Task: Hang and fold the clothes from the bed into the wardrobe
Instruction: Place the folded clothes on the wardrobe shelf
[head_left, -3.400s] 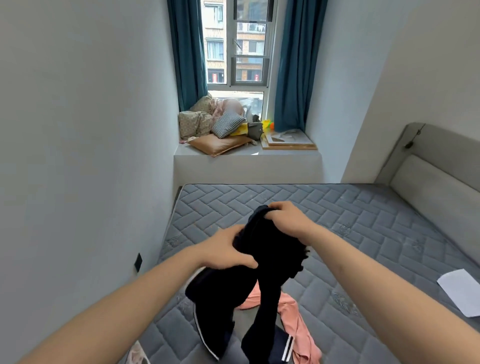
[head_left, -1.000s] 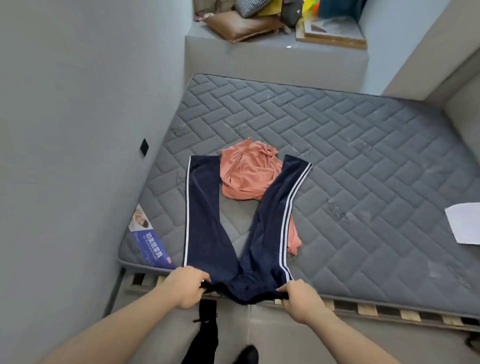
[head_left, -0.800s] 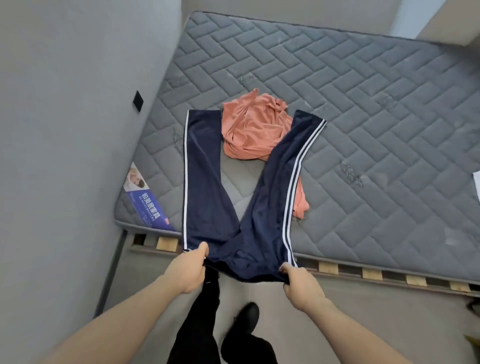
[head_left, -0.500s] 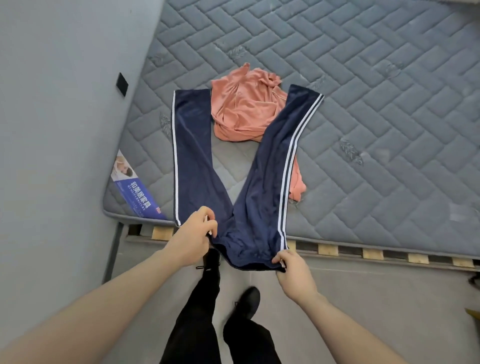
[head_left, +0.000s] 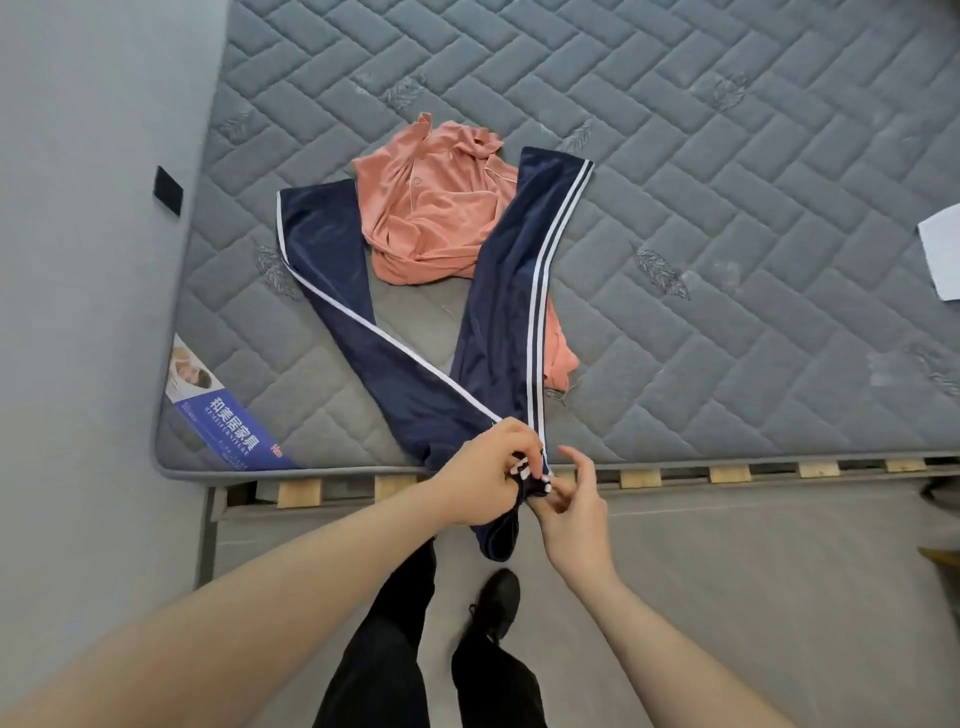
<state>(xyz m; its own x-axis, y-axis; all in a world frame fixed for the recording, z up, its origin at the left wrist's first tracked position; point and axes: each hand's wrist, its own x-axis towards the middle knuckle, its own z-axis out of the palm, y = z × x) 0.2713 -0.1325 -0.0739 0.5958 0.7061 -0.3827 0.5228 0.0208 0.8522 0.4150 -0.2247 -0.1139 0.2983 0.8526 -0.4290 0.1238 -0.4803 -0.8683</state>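
Observation:
Navy track trousers (head_left: 498, 312) with white side stripes lie on the grey mattress (head_left: 727, 260), legs spread in a V toward the far side. Their waistband hangs over the mattress's near edge. My left hand (head_left: 480, 486) grips the left side of the waistband and has brought it across to the right side. My right hand (head_left: 569, 506) pinches the waistband's right side next to it, fingers partly spread. A crumpled salmon-pink shirt (head_left: 431, 208) lies between and partly under the trouser legs.
A grey wall (head_left: 78, 260) runs along the left of the bed. Wooden slats (head_left: 727, 474) show at the bed frame's near edge. A white sheet of paper (head_left: 943, 254) lies at the mattress's right. My dark-trousered legs and black shoe (head_left: 496, 603) stand on the floor.
My left hand carried its side of the waistband rightward to meet my right hand, so the left trouser leg now slants across toward the right one.

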